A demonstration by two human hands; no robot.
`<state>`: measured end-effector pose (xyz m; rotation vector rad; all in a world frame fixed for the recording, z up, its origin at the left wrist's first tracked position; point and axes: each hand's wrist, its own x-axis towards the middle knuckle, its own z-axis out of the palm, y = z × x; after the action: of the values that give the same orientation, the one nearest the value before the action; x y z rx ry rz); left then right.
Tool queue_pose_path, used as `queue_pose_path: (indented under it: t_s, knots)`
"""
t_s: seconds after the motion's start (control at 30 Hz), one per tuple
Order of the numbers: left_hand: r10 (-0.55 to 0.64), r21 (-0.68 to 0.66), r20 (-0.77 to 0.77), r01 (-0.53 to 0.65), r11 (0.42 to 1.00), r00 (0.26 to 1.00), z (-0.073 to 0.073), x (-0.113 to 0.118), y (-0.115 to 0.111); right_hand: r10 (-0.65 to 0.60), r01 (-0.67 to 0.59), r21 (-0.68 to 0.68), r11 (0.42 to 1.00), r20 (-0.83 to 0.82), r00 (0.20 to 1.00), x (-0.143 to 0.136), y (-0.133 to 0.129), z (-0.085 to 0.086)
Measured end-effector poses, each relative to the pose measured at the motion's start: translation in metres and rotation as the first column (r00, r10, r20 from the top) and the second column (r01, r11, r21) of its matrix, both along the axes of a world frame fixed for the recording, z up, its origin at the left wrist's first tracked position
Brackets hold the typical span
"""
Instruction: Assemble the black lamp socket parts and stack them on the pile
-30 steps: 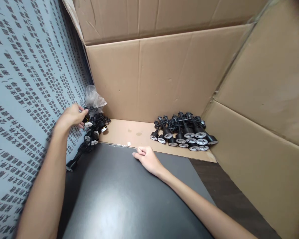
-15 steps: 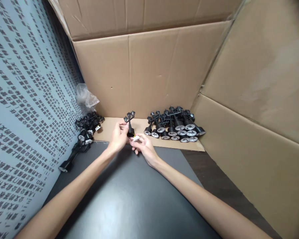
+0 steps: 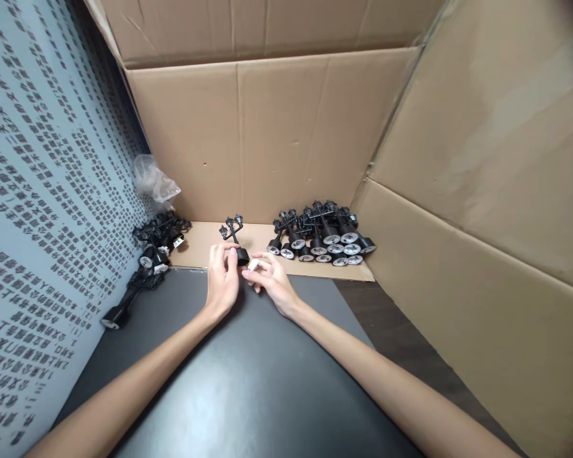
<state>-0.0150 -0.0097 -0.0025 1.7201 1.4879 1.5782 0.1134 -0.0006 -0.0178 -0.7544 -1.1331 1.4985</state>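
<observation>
Near the centre of the frame, the left hand (image 3: 223, 286) grips a small black model lamp (image 3: 242, 256) by its wide base, thumb against one side and fingers close together behind; the three-headed top leans up and to the left, above a cardboard strip (image 3: 200, 247). Just right of it, the right hand (image 3: 277, 287) pinches a small white piece (image 3: 253, 264) between thumb and fingertips beside the dark end of the base, other fingers loosely bent; a trace of yellow, perhaps wire, shows between the two parts.

The weak point appears to be that narrow gap; a sharp pull from either hand could strain any wire joining the parts, and a careless push could trap it against the rim. The white piece, held only at the fingertips, could slip onto the dark mat (image 3: 229, 381); too hard a squeeze near the thin stem could bend it. At the left of the frame, a jumbled pile (image 3: 157, 238) beneath a clear plastic bag (image 3: 155, 179) could snag if tugged; right of centre, stacked lamps (image 3: 332, 236) with pale round ends could roll or slide if knocked.
</observation>
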Motion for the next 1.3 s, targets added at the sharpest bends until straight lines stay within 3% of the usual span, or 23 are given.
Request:
queue_pose_path:
  t_s: [0.2, 0.37, 0.6, 0.9, 1.3]
  knots:
    - [0.024, 0.03, -0.028, -0.023, 0.999, 0.999, -0.0001, 0.0003, -0.0054, -0.027, 0.023, -0.059, 0.998, -0.072, 0.997, 0.0019, 0.001, 0.0029]
    - [-0.061, 0.022, 0.01, 0.061, 0.998, 0.998, -0.001, 0.0014, -0.0043, -0.008, 0.0, -0.095, 0.995, -0.088, 0.996, 0.002, 0.002, 0.0061]
    - [-0.115, 0.038, 0.009, 0.114, 0.993, 0.993, -0.0044, 0.004, -0.0041, 0.004, -0.009, -0.086, 0.996, -0.053, 0.999, 0.001, 0.0038, 0.0056]
    - [-0.083, 0.047, -0.08, 0.087, 0.995, 0.993, -0.0078, 0.0033, -0.0026, -0.027, 0.026, -0.029, 0.999, -0.033, 0.999, 0.0013, 0.004, 0.0007]
    - [-0.082, 0.128, -0.165, 0.104, 0.986, 0.983, -0.0058, 0.0056, -0.0038, 0.008, -0.004, -0.054, 0.999, 0.078, 0.997, 0.0009, 0.0039, 0.0004]
